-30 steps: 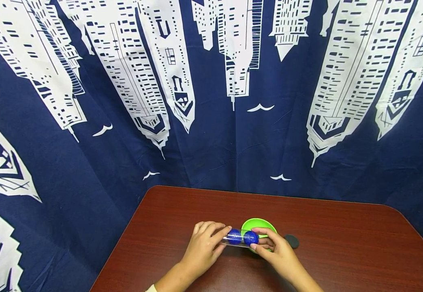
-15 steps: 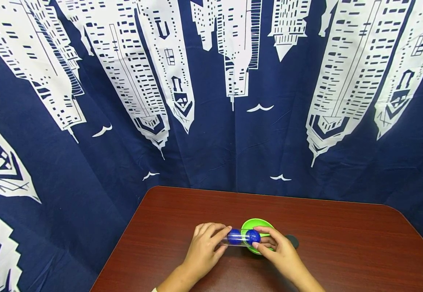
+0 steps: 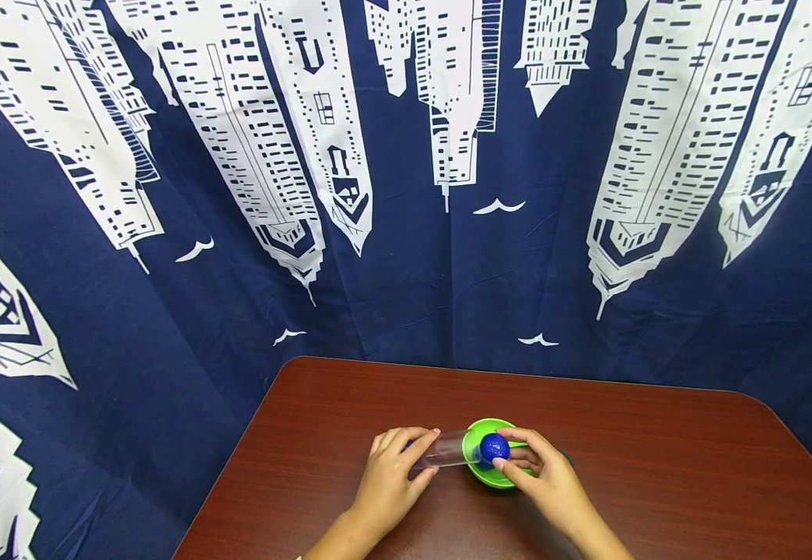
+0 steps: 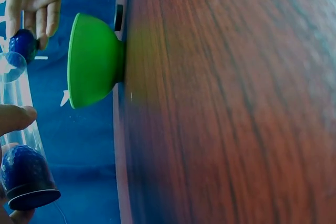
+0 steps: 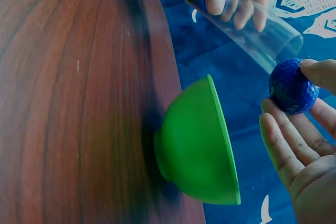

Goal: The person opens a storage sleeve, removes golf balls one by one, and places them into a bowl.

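My left hand [image 3: 386, 478] grips a clear plastic tube [image 3: 451, 449], which lies nearly level with its open end toward the right. Inside the tube, at its dark closed end, sits a blue dimpled ball [image 4: 25, 167], mostly covered by the left fingers in the head view. Just outside the open mouth, my right hand [image 3: 551, 481] pinches another blue golf ball [image 5: 294, 86] between thumb and fingertips. Below the ball and the tube's mouth, a green bowl [image 5: 197, 145] stands upright on the table, apart from both hands.
A dark round disc [image 4: 119, 18] lies on the table beyond the bowl, mostly hidden behind the right hand in the head view. The brown wooden table [image 3: 658, 451] has rounded far corners. Behind it hangs a blue cloth [image 3: 406, 311] with white buildings.
The right hand has drawn one golf ball out of the tube, moving slightly right. The other ball has shifted left inside the tube, under the left fingers. The left hand has barely moved.
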A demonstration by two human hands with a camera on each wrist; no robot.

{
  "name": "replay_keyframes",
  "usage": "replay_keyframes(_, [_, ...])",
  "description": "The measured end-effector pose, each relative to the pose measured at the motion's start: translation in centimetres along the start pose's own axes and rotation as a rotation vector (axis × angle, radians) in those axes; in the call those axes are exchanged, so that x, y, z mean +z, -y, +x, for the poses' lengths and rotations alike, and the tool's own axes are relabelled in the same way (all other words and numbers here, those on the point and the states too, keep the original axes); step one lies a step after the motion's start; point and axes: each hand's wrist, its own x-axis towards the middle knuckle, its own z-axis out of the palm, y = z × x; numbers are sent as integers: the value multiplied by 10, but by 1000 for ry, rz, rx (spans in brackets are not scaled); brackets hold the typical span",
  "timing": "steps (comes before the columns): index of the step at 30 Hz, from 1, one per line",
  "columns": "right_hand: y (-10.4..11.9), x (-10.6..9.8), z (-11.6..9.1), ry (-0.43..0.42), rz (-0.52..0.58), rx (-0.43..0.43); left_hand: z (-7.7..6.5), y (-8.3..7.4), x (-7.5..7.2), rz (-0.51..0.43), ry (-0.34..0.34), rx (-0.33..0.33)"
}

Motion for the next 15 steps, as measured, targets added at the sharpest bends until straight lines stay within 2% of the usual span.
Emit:
replay_keyframes(6, [-4, -8, 2, -49, -98, -28, 2, 1, -1, 7, -28, -2])
replay_keyframes(11, [-9, -11, 4, -69, -190, -58, 3, 1, -1, -20, -19, -44])
replay_keyframes(15, [-14, -12, 5, -78, -309, -74, 3, 1, -2, -43, -20, -83])
